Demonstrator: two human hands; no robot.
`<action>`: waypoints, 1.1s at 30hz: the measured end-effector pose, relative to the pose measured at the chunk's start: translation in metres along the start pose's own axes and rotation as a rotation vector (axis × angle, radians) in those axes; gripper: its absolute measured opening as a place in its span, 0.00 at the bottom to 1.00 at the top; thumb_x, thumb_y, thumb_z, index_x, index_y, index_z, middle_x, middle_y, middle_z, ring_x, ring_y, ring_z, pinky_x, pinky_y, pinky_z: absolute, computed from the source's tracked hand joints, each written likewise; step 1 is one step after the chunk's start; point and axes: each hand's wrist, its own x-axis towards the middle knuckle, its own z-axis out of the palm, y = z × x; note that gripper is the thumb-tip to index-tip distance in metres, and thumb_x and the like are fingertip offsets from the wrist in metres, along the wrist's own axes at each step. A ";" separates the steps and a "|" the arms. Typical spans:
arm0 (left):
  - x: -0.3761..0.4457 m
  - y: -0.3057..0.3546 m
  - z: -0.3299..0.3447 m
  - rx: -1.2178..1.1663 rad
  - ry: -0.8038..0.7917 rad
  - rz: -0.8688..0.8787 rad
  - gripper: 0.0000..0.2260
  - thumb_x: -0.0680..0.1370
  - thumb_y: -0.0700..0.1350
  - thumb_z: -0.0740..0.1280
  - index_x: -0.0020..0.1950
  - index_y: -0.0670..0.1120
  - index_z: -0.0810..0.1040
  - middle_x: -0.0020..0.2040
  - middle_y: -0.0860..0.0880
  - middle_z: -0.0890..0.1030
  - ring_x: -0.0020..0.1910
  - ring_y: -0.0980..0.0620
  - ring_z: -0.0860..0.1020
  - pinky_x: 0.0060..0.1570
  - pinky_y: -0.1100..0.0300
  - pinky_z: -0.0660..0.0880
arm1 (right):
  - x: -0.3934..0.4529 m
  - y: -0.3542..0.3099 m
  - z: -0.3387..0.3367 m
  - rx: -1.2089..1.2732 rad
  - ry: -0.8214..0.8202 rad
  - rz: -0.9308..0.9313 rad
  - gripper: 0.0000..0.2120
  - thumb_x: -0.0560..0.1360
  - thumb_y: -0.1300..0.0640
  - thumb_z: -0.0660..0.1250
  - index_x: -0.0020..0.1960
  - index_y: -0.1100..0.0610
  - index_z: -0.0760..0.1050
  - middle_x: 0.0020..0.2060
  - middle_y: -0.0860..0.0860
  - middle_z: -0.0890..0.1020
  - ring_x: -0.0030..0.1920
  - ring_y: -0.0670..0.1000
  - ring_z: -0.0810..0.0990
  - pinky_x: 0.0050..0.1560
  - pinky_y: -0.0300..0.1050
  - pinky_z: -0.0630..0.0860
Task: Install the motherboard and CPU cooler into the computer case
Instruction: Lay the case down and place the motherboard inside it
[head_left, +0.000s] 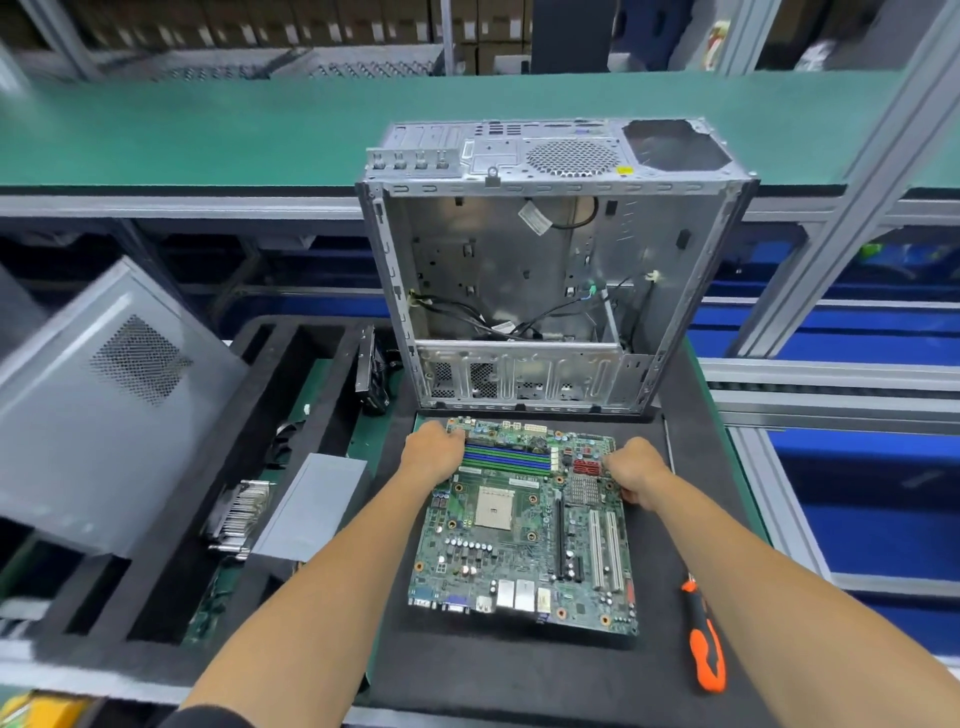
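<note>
Both hands are on the motherboard (524, 525), which lies flat on the black mat (519, 670) just in front of the open computer case (524, 291). Left hand (434, 454) grips the board's far-left edge by the RAM slots, right hand (636, 475) grips the far-right edge, fingers curled over it; likely edge-holding so no components or the bare CPU socket get touched, and 2 hands keep the board level for a lift. Case lies on its side, opening up, so the board can drop straight in; loose black cables sit inside near its front end. Board is green, 4 blue/green RAM slots, white socket with no cooler, I/O ports on the near edge. CPU cooler (241, 512) waits in the foam tray at left; an orange-handled screwdriver (704, 639) lies on the mat at right.
</note>
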 end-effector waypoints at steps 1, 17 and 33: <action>-0.002 0.002 -0.004 0.003 0.009 0.002 0.21 0.81 0.52 0.57 0.61 0.35 0.73 0.56 0.36 0.78 0.55 0.39 0.77 0.50 0.53 0.72 | 0.001 -0.001 0.000 0.008 0.000 -0.006 0.15 0.78 0.66 0.60 0.34 0.58 0.62 0.30 0.54 0.64 0.31 0.52 0.62 0.31 0.44 0.60; 0.011 -0.062 -0.120 -0.049 0.221 -0.024 0.22 0.80 0.50 0.59 0.59 0.30 0.74 0.43 0.38 0.80 0.35 0.48 0.75 0.33 0.58 0.68 | -0.032 -0.101 0.086 0.003 -0.115 -0.082 0.10 0.77 0.69 0.58 0.38 0.61 0.66 0.31 0.55 0.63 0.33 0.51 0.62 0.32 0.46 0.59; 0.076 -0.191 -0.232 -0.155 0.336 -0.077 0.19 0.79 0.51 0.59 0.31 0.44 0.67 0.32 0.45 0.74 0.42 0.40 0.77 0.45 0.52 0.72 | -0.071 -0.219 0.227 -0.011 -0.159 -0.168 0.10 0.80 0.64 0.60 0.40 0.62 0.68 0.31 0.56 0.68 0.30 0.51 0.64 0.34 0.46 0.64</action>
